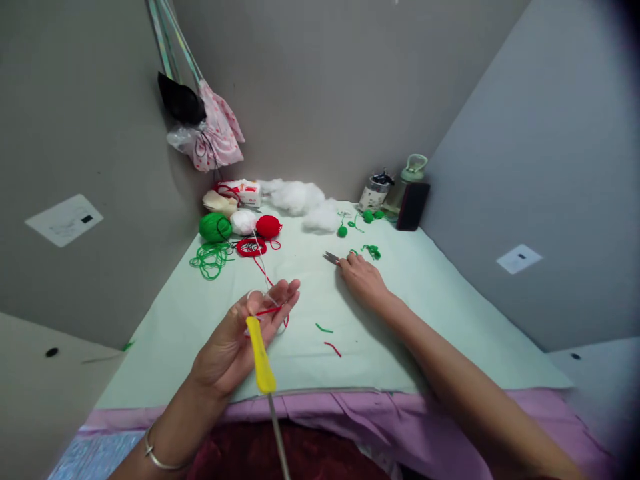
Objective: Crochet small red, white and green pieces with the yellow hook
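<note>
My left hand (pixel 235 347) is raised above the near part of the table, thumb against the fingers. It holds a crochet hook (pixel 261 357) with a yellow handle, whose metal shaft points towards me. Red yarn (pixel 270 311) and white yarn (pixel 267 277) run across the same fingers; any small worked piece there is hard to make out. Farther forward, my right hand (pixel 364 277) rests on the table, its fingers closed on a small pair of scissors (pixel 331 257) with the blades pointing left. The scissors' handles are hidden under the hand.
Green (pixel 215 227), white (pixel 243 223) and red yarn balls (pixel 269 227) sit at the back left. White stuffing (pixel 295 198) lies along the wall. A phone (pixel 413 207) leans by a bottle (pixel 413 168) and pen holder (pixel 373 193). Green (pixel 324 328) and red yarn scraps (pixel 333 349) lie nearer.
</note>
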### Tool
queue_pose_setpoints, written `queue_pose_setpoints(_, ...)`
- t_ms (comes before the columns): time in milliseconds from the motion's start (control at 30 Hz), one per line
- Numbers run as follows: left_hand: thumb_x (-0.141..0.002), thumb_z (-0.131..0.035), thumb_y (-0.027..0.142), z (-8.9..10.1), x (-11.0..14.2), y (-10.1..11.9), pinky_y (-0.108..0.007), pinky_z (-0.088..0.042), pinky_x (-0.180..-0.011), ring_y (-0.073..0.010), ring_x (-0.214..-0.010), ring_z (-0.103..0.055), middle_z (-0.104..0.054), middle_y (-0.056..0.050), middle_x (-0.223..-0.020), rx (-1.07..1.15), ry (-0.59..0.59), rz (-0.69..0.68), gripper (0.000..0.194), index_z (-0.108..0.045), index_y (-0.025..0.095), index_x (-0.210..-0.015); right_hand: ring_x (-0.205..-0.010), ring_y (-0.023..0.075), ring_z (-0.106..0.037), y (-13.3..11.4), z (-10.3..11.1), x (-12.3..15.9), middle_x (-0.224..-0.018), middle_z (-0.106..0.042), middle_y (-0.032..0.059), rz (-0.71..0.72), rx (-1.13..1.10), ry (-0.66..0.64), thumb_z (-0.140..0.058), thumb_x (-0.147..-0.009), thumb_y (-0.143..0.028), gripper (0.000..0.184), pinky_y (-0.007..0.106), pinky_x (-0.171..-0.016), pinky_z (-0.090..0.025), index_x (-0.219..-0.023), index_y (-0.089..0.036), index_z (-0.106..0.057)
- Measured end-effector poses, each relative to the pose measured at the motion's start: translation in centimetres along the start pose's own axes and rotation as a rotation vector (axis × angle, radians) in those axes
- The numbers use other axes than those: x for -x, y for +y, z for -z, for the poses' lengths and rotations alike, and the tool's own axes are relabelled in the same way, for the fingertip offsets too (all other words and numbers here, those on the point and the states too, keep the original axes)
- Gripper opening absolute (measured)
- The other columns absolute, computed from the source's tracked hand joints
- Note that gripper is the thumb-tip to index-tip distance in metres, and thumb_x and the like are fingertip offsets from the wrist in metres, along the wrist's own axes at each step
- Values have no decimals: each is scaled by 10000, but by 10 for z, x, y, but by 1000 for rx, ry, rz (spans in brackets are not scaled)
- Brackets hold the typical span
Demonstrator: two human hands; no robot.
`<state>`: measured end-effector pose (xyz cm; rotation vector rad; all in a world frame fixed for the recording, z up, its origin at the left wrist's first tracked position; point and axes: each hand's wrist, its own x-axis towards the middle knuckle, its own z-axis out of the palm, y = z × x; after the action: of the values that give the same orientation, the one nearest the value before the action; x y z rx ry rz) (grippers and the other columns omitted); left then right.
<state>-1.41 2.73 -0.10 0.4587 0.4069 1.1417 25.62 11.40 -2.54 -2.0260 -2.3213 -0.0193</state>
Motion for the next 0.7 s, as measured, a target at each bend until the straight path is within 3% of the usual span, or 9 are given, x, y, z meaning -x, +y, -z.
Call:
queue_pose_setpoints(100, -613, -1036, 437, -2, -5, 4, -437, -392, -1286, -302, -1423, -595, -814, -73, -1114, -74, -26, 21, 403, -699, 216, -613, -1237, 337, -574, 3, -8, -1, -1227, -641, 242, -25, -64, -3, -397, -1084, -158, 293, 410, -996, -456, -1148, -94, -676)
queue_pose_setpoints(167, -611, -1042, 407, -5, -12, 6, -414, -433, -1251, -272, -1327, -653, -802, -66, -1048, -112, -7, 22, 397, -702, 201, -624, -1243, 342, -566, 5, -9, -3, -1219, -639, 247, -53, -152, 6, -411, -1062, -125, 276, 419, -1007, -443, -1105, -95, -682)
queue_pose_setpoints(267, -583, -1057, 353, -9, -28, 8, -338, -578, -1055, -179, -1005, -717, -744, -15, -887, -159, 75, 32, 395, -715, 173, -662, -1145, 311, -603, 9, -4, -4, -1162, -651, 223, -108, -340, 39, -427, -1008, -61, 258, 409, -965, -447, -1042, -110, -678)
queue_pose_setpoints(367, -610, -1046, 281, -7, -47, 6, -236, -612, -802, -112, -781, -674, -694, 16, -794, -185, 128, 48, 369, -716, 148, -708, -903, 233, -626, 6, 7, 1, -987, -660, 122, -127, -610, 77, -405, -1018, -132, 249, 370, -858, -469, -1048, -145, -652)
queue_pose_setpoints(433, -663, -1018, 223, -5, -57, 3, -199, -592, -719, -86, -698, -650, -671, 29, -749, -182, 148, 41, 324, -716, 138, -745, -728, 190, -581, -4, 16, 12, -788, -605, 28, -96, -830, 62, -387, -1039, -261, 264, 330, -741, -470, -1016, -170, -634)
queue_pose_setpoints(533, -698, -995, 188, -2, -64, -5, -172, -576, -669, -69, -640, -636, -664, 41, -724, -168, 180, 24, 299, -721, 137, -807, -589, 142, -485, -31, 25, 33, -730, -541, -23, -42, -1144, 5, -364, -1034, -519, 420, 286, -579, -413, -1028, -187, -620)
queue_pose_setpoints(600, -683, -1007, 209, -2, -63, -12, -161, -571, -665, -68, -646, -639, -674, 43, -732, -162, 188, 10, 325, -726, 145, -833, -546, 115, -422, -52, 25, 46, -697, -501, -43, -15, -1344, -66, -475, -964, -665, 502, 266, -532, -371, -977, -189, -636)
queue_pose_setpoints(700, -639, -1035, 294, -4, -56, -24, -160, -563, -670, -69, -653, -621, -667, 51, -740, -164, 167, -6, 385, -728, 158, -828, -501, 69, -282, -78, 18, 58, -622, -401, -102, -100, -1661, -54, -807, -769, -555, 419, 231, -482, -243, -898, -203, -618)
